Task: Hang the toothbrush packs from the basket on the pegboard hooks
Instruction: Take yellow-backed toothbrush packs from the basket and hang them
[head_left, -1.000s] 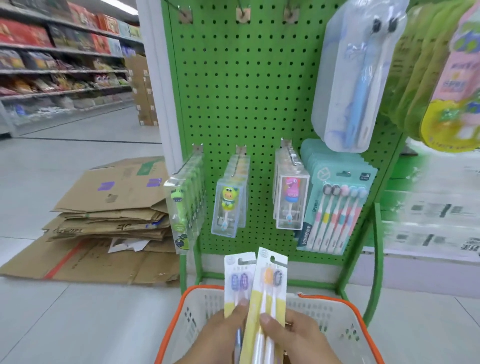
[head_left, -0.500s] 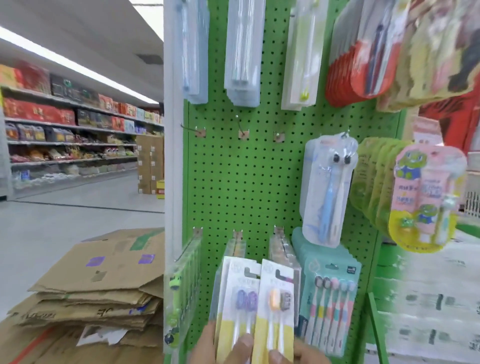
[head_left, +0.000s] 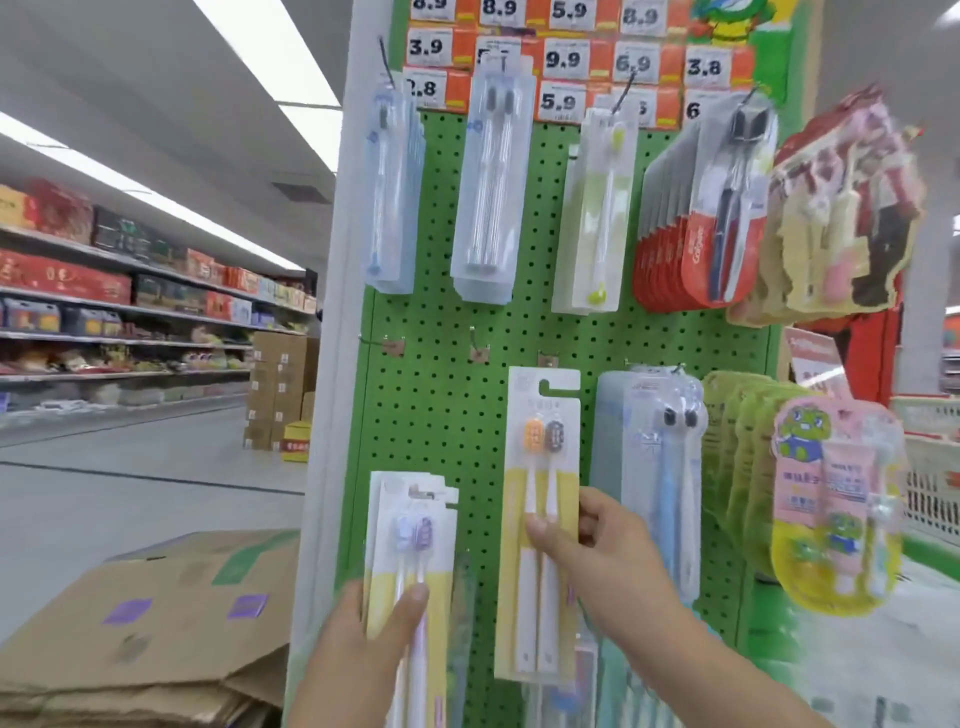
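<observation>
My right hand pinches a yellow-and-white toothbrush pack with orange and grey brush heads, raised against the green pegboard. Its hang slot sits just below a bare hook. My left hand holds a small stack of packs with purple brush heads, lower and to the left. Two more bare hooks stick out of the board above that stack. The basket is out of view.
Packed hooks surround the bare row: clear toothbrush packs above, a blue-brush pack and green cartoon packs to the right. Flattened cardboard lies at lower left. A store aisle with shelves runs behind.
My view has tilted up from the basket to the upper board. Both hands rose with their packs and separated; the right hand lifted the orange-headed pack up toward the bare hook.
</observation>
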